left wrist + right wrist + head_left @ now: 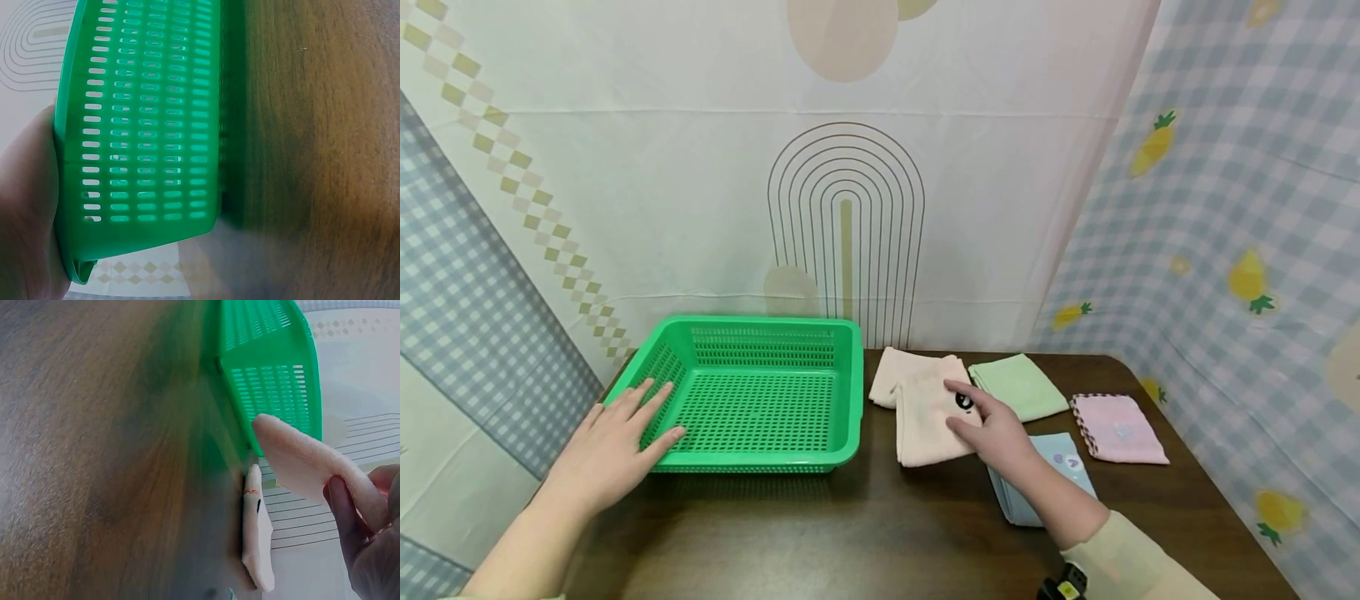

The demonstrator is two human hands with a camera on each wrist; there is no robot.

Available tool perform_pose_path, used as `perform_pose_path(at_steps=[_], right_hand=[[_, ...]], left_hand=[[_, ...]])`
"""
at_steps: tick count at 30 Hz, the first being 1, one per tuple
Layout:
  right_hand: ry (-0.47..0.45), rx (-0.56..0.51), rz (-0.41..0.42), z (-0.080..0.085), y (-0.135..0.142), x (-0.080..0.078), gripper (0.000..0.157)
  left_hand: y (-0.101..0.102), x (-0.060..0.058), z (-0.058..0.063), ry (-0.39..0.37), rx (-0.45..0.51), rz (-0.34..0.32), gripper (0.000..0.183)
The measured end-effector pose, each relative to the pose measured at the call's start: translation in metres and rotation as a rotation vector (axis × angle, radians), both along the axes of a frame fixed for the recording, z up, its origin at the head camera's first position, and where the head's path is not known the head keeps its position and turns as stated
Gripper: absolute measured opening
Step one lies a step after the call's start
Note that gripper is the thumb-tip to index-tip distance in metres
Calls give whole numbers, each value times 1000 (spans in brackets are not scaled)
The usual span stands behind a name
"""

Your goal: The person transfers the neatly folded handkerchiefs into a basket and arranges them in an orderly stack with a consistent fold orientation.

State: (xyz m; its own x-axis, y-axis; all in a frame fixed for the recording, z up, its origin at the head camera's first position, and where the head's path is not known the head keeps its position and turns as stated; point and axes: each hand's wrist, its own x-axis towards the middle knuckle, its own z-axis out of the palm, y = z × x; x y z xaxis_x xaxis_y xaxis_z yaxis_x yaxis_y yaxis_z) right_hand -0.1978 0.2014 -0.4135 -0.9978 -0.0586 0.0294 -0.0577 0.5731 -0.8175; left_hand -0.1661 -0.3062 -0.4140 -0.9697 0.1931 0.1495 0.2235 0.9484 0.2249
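My right hand (996, 429) pinches a folded cream towel (928, 421) at its right edge, thumb and fingers either side of a small black motif. In the right wrist view the held towel (312, 459) is raised off the table, its far end overlapping the green basket. Another cream towel (891, 375) lies folded on the table just behind it. At the left, my left hand (617, 442) rests with spread, straight fingers over the front left corner of the green plastic basket (848, 433). No towel lies inside the basket.
To the right lie a folded green towel (1022, 387), a pink towel (1123, 429) with a checked edge, and a blue towel (1071, 475) partly under my right forearm. The dark wooden table (820, 542) meets a patterned cloth backdrop (992, 208) behind and at both sides.
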Motion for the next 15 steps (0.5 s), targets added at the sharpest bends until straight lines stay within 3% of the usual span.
perform_pose_path(at_steps=[6, 15], right_hand=[[43, 29, 4, 4, -1, 0, 54], [33, -21, -13, 11, 0, -1, 54]], left_hand=[[0, 0, 1, -9, 1, 2, 80], [1, 0, 3, -16, -1, 0, 79]])
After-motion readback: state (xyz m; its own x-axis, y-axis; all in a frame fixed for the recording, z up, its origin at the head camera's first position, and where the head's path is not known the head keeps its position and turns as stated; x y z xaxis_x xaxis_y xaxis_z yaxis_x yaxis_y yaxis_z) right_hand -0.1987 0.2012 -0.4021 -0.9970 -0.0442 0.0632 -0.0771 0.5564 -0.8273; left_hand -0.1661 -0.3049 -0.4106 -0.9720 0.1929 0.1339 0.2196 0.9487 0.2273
